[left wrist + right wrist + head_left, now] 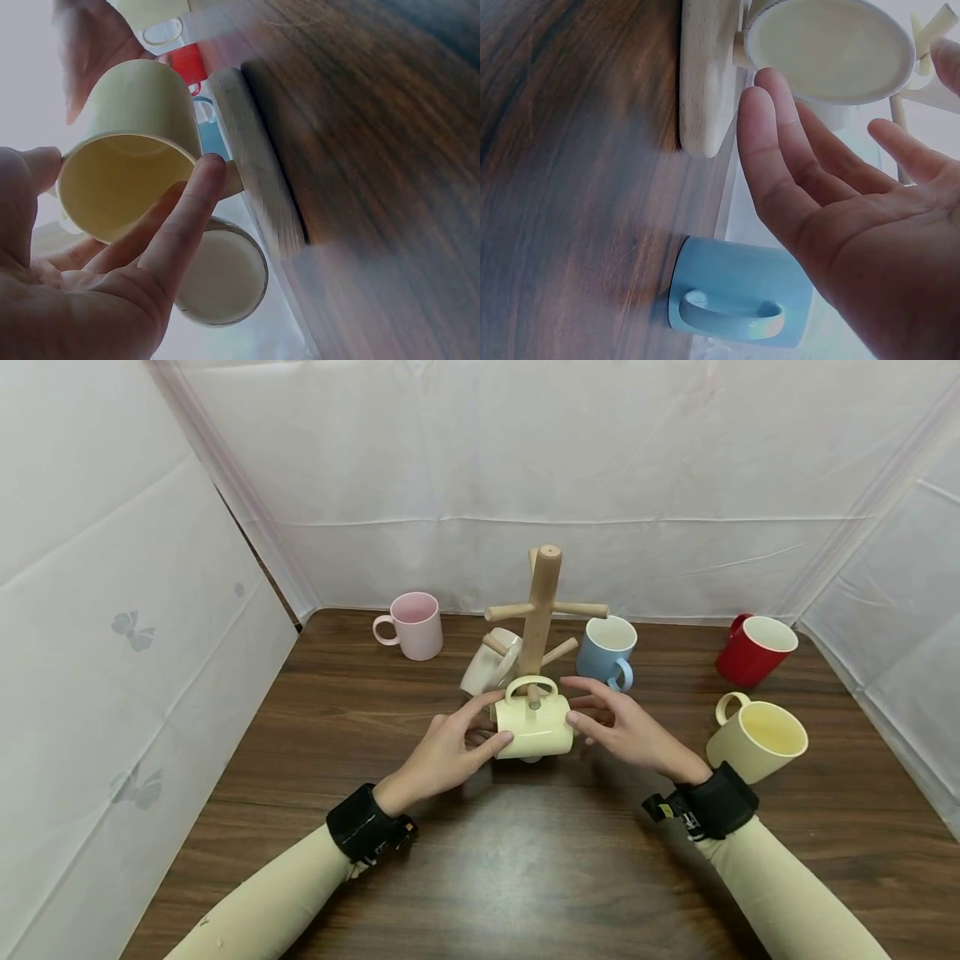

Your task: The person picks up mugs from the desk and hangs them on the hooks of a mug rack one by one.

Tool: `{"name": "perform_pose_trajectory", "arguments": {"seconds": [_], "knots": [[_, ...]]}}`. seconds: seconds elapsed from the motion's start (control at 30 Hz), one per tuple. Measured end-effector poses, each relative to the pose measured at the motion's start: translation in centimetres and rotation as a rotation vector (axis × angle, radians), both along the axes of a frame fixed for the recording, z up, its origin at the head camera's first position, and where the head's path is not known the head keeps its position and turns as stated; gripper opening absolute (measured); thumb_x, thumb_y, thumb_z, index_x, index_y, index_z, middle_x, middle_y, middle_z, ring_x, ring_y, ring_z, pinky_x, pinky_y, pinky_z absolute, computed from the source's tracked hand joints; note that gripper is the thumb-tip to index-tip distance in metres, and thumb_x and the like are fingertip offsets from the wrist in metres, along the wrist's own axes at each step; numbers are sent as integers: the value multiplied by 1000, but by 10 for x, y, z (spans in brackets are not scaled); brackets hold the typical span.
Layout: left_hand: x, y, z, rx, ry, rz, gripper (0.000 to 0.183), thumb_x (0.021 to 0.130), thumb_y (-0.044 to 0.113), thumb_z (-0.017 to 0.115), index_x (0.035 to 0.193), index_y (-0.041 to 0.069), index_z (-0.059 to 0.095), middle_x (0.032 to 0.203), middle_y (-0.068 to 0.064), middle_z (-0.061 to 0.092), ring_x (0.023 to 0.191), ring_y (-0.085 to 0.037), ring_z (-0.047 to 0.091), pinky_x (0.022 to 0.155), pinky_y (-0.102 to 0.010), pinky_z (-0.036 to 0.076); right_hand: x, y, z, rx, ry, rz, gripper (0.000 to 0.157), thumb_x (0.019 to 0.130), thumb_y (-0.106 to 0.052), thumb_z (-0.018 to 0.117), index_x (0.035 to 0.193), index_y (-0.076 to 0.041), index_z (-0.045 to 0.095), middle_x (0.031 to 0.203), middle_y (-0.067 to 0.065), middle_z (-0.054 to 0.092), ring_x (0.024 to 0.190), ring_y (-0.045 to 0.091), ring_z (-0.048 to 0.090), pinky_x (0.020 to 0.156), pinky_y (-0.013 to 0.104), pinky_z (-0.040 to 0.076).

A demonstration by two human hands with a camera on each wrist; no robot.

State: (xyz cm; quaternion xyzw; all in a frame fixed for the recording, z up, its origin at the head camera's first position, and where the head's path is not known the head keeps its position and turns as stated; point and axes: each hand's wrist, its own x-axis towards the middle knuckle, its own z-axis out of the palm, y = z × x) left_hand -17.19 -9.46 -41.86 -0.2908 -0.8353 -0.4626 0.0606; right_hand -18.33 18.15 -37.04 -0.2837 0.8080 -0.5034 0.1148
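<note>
A pale yellow mug point(534, 727) lies on its side at the front of a wooden mug tree point(542, 610). Its handle points up, around a low front peg. My left hand point(447, 749) grips the mug at its mouth end, with the thumb on the near side. The left wrist view shows fingers under and beside the rim point(131, 139). At the mug's base end is my right hand point(630, 727), fingers loosely extended and holding nothing; contact there is hard to tell. Behind the left hand, a white mug point(487, 664) hangs tilted on a left peg.
A pink mug point(420, 627) stands at the back left. Right of the tree is a blue mug point(603, 652). Farther right stand a red mug point(746, 656) and another yellow mug point(738, 752). White sheeting point(465, 468) rises behind the brown table point(322, 718).
</note>
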Motion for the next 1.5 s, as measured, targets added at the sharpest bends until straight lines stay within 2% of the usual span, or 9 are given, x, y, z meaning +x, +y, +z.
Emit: {"name": "perform_pose_trajectory", "arguments": {"seconds": [0.33,0.57,0.7,0.9,1.1,1.23,1.3,1.4,1.5], "knots": [[2,-4,5,-21,-24,5,54,88,38,61,137,25,41,92,2,67,71,-6,62,63,-22,52,-6,-1,2,-11,48,-22,50,95,-11,51,141,-3,32,117,21,56,88,22,62,66,37,54],[3,-6,8,-44,10,17,53,88,40,60,136,26,43,91,5,67,68,-5,60,58,-22,51,-6,-2,4,-20,58,-46,48,95,-9,50,140,-1,34,115,22,58,86,27,62,65,37,54],[3,-6,10,-36,57,25,50,88,39,61,133,23,47,84,7,65,65,-4,58,55,-23,50,-10,1,0,-13,58,-69,47,96,-12,50,139,-2,35,114,23,58,85,23,63,64,37,54],[1,-4,14,-25,139,64,43,87,39,62,125,19,55,74,11,58,60,-2,54,54,-26,50,-25,8,-12,29,78,-124,50,96,-27,51,141,-12,36,117,18,58,88,22,62,67,39,54],[-3,0,25,54,272,132,32,87,32,65,112,13,63,71,7,56,59,-4,52,50,-28,49,-34,6,-6,78,125,-198,53,95,-37,51,142,-17,36,115,9,59,84,15,63,67,37,54],[-5,5,34,99,337,202,35,85,31,67,112,10,62,83,-2,57,62,-11,53,50,-31,49,-39,2,0,100,152,-268,50,94,-39,50,140,-22,38,113,5,60,79,10,62,64,31,53],[-6,8,38,101,353,231,41,83,34,68,116,10,60,95,-5,58,70,-14,54,54,-31,49,-41,1,3,101,155,-293,49,94,-39,50,139,-23,39,112,5,61,77,10,62,63,31,53],[-9,13,44,87,363,254,53,81,39,69,123,9,56,114,-6,54,91,-17,54,69,-34,49,-44,-1,4,101,146,-307,49,94,-41,50,139,-25,39,112,4,60,78,10,62,64,31,53],[-11,17,48,53,342,260,66,78,44,70,131,9,49,130,-8,47,114,-19,46,87,-41,45,-47,-2,5,91,138,-306,49,94,-42,50,139,-26,39,114,4,59,78,10,62,64,32,54]]}}
